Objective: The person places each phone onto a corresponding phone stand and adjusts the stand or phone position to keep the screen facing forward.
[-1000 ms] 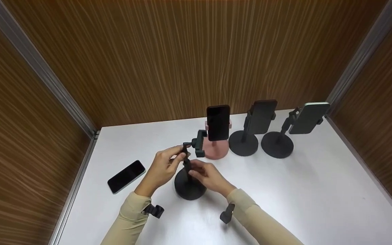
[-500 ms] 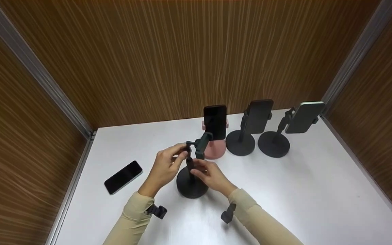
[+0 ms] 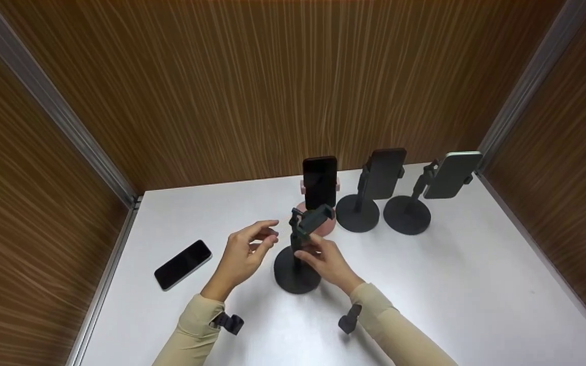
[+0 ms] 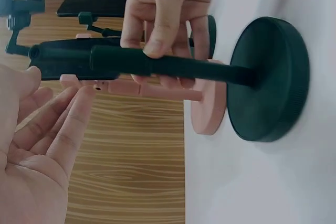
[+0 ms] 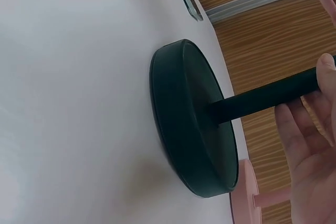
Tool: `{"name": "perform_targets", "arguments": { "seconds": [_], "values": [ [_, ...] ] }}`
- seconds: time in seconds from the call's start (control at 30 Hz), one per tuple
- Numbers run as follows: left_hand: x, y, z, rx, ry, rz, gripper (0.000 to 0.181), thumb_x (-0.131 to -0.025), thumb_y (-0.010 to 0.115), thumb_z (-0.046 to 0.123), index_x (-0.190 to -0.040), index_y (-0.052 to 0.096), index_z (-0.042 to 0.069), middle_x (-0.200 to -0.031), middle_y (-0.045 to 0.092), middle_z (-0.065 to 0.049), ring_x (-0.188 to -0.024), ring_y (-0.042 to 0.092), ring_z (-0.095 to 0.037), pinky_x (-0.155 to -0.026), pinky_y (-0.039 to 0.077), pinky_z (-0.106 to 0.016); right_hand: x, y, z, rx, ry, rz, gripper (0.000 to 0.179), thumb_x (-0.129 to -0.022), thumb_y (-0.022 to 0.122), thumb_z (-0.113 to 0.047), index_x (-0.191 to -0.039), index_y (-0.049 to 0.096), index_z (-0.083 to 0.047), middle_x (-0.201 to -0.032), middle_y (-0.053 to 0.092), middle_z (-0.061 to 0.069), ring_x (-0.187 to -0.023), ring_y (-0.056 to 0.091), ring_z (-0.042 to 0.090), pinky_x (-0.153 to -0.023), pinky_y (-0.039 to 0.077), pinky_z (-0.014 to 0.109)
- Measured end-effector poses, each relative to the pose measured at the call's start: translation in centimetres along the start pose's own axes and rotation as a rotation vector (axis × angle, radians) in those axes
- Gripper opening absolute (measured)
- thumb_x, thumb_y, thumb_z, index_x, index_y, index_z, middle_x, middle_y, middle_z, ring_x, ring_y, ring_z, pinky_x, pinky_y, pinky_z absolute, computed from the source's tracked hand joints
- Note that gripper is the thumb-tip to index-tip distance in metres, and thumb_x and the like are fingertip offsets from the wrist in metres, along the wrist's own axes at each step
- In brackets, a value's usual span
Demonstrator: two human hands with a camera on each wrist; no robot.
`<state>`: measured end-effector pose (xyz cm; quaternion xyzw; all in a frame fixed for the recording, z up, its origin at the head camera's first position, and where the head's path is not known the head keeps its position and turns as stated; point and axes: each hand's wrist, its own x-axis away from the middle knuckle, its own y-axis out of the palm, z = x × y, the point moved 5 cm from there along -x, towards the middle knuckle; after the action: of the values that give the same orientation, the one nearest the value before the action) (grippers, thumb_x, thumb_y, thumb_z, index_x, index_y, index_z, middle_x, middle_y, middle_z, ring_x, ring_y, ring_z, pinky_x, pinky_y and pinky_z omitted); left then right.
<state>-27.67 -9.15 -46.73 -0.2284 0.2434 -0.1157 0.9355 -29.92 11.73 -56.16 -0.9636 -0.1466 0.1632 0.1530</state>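
Note:
A dark green phone stand [image 3: 297, 272], with a round base and an unoccupied clamp at its top, stands near the middle of the white table. My right hand [image 3: 326, 262] pinches its pole between thumb and fingers, also plain in the left wrist view, where the pole [image 4: 199, 70] runs into the base. Whether the base touches the table is hard to tell. My left hand [image 3: 244, 251] is beside the stand's upper part, apart from it, with its fingers loosely bent and nothing in them. To the left a phone [image 3: 183, 265] lies flat, its dark screen up.
Behind the stand, a pink phone stand [image 3: 327, 227] holds a black phone [image 3: 320, 182]. Farther right are two dark stands, one carrying a dark phone [image 3: 385, 174], the other a light-edged phone [image 3: 453, 175]. Wood-grain panels [image 3: 222, 101] enclose the table's back and sides.
My left hand has let go of the stand's upper joint. The stand has shifted slightly right in my right hand, and its clamp has turned and tipped over to the right.

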Motion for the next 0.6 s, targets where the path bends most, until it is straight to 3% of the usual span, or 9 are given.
{"name": "perform_targets", "arguments": {
  "seconds": [0.23, 0.6],
  "values": [
    [1.0, 0.1, -1.3, 0.018, -0.038, 0.000, 0.027, -0.106, 0.069, 0.016, -0.133, 0.073, 0.012, -0.099, 0.079, -0.003, -0.089, 0.078, -0.020, -0.076, 0.067, -0.031, 0.5, -1.4, 0.4, 0.004, -0.003, 0.058, 0.028, -0.099, 0.078, -0.016, -0.123, 0.068, -0.004, -0.117, 0.078, 0.014, -0.108, 0.077, 0.032, -0.098, 0.064, 0.041],
    [2.6, 0.0, -2.8, -0.002, -0.083, 0.001, 0.027, -0.106, 0.070, 0.014, -0.133, 0.073, 0.012, -0.098, 0.078, -0.007, -0.084, 0.077, -0.020, -0.071, 0.065, -0.025, 1.2, -3.3, 0.8, 0.055, -0.021, 0.144, 0.034, -0.097, 0.081, -0.015, -0.127, 0.068, -0.006, -0.114, 0.078, 0.009, -0.105, 0.077, 0.026, -0.095, 0.065, 0.036]
  ]
}}
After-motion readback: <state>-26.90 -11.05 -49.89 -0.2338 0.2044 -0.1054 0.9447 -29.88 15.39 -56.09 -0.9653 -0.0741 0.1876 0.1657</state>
